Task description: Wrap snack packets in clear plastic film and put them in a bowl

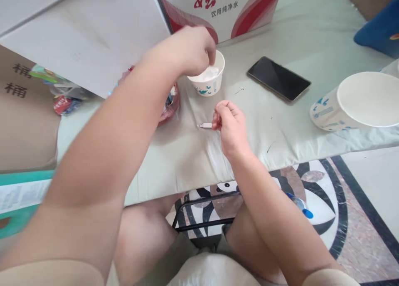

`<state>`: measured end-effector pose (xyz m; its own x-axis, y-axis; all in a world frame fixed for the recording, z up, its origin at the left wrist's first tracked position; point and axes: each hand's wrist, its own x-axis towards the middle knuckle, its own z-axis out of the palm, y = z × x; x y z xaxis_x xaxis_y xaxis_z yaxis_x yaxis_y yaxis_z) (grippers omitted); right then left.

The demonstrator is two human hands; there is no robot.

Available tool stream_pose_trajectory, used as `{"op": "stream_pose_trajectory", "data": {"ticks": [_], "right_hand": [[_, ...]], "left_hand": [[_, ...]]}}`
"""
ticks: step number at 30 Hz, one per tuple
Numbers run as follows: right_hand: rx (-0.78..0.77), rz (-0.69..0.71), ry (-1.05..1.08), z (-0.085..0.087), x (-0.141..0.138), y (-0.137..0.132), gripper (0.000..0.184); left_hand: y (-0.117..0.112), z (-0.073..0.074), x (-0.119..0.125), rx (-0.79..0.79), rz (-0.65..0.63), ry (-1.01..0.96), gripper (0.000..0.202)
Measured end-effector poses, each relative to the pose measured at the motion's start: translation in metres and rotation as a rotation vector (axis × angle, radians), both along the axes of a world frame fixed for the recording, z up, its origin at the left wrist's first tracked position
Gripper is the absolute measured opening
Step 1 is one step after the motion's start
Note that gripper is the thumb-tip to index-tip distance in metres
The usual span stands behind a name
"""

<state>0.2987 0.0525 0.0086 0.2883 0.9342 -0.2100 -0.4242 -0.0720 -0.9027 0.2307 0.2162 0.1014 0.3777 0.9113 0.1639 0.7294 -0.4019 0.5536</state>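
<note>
Nearest, the left forearm point(96, 149) leads to the left hand point(195, 51) over a paper bowl point(205, 88), its grip unclear. Fingers of the right hand point(231, 126) curl closed around one end of a slim white stick point(205, 125), probably light, stiff, best pinched flat.

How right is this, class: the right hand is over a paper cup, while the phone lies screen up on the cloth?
Wrong hand: the head view shows the left hand over a paper cup. The phone does lie screen up on the cloth.
</note>
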Motion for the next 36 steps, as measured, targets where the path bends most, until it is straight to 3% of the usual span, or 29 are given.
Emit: {"op": "stream_pose_trajectory", "data": {"ticks": [1,2,4,6,9,12,15,17,20,23,27,30,32,36], "right_hand": [[0.003,0.001,-0.006,-0.001,-0.001,-0.001,0.02],[0.009,0.002,-0.018,-0.002,-0.002,-0.002,0.02],[0.019,0.006,-0.05,-0.004,-0.006,-0.003,0.021],[0.019,0.014,-0.095,-0.007,-0.012,-0.006,0.021],[0.014,0.046,-0.207,-0.011,-0.024,-0.016,0.019],[0.031,0.108,-0.439,-0.015,-0.039,-0.033,0.022],[0.118,0.178,-0.639,-0.014,-0.06,-0.051,0.024],[0.179,0.209,-0.69,-0.006,-0.081,-0.057,0.02],[0.317,0.374,-0.769,0.017,-0.127,-0.047,0.008],[0.516,0.592,-0.864,0.041,-0.192,-0.007,0.006],[0.669,0.678,-0.912,0.057,-0.298,0.082,0.019],[0.63,0.589,-1.102,0.064,-0.374,0.15,0.027],[0.597,0.582,-1.292,0.069,-0.412,0.187,0.044],[0.41,0.625,-1.599,0.071,-0.445,0.237,0.07]], "left_hand": [[-0.02,0.005,-0.017,0.016,-0.064,0.102,0.023],[-0.043,0.007,-0.035,0.056,-0.083,0.017,0.034],[-0.089,0.001,-0.073,0.049,0.02,-0.448,0.022],[-0.13,-0.016,-0.106,-0.121,0.2,-0.804,0.01],[-0.172,-0.046,-0.138,-0.312,0.393,-1.039,0.005],[-0.187,-0.067,-0.161,-0.468,0.462,-1.204,0.007],[-0.186,-0.075,-0.186,-0.608,0.582,-1.463,0.011],[-0.181,-0.075,-0.206,-0.729,0.664,-1.656,0.014],[-0.17,-0.073,-0.237,-0.857,0.663,-1.917,0.016],[-0.161,-0.073,-0.263,-0.885,0.664,-2.108,0.017],[-0.158,-0.073,-0.285,-0.944,0.71,-2.207,0.018],[-0.159,-0.072,-0.296,-0.967,0.739,-2.263,0.014],[-0.159,-0.071,-0.3,-0.976,0.772,-2.282,0.013],[-0.159,-0.069,-0.305,-0.98,0.803,-2.267,0.012]]}}
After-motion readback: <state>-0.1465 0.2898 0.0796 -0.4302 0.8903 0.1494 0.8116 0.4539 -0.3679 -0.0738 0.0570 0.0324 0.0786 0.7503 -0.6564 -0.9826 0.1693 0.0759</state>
